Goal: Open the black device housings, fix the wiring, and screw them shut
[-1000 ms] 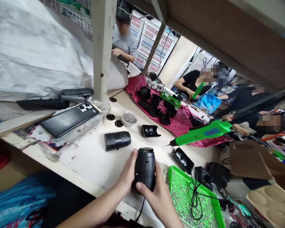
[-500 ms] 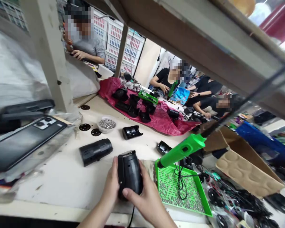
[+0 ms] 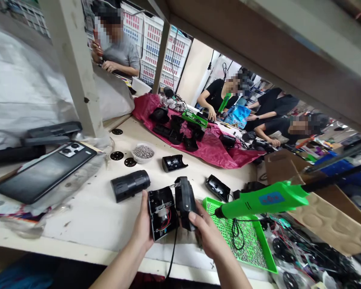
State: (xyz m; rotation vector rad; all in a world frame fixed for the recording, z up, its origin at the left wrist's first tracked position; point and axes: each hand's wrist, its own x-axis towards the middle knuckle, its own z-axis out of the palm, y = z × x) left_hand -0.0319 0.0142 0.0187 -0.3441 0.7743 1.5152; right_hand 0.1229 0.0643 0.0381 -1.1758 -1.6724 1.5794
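Observation:
My left hand (image 3: 143, 224) grips an opened black plastic housing half (image 3: 163, 212); a small motor with red wires shows inside it. In my right hand (image 3: 207, 228) is the matching black housing cover (image 3: 185, 202), tilted on edge just right of the half. A black cable (image 3: 173, 257) hangs down from between the parts. Beyond my left hand a closed black cylindrical housing (image 3: 130, 185) lies on the table. Right of my right hand, a green electric screwdriver (image 3: 261, 199) hangs over a green tray of screws (image 3: 252, 249).
A white bowl of screws (image 3: 142, 153), black discs (image 3: 117, 155) and loose black shells (image 3: 174, 162) lie farther back. A phone (image 3: 45, 172) rests at left. Pink plastic sheeting (image 3: 228, 158) holds black parts. Shelf post (image 3: 75, 80), cardboard box (image 3: 327, 220) and several co-workers surround the table.
The black housing, closed between both hands before, is now split in two, its inside showing. My right hand has moved right with the cover. The screwdriver has swung to a flatter angle.

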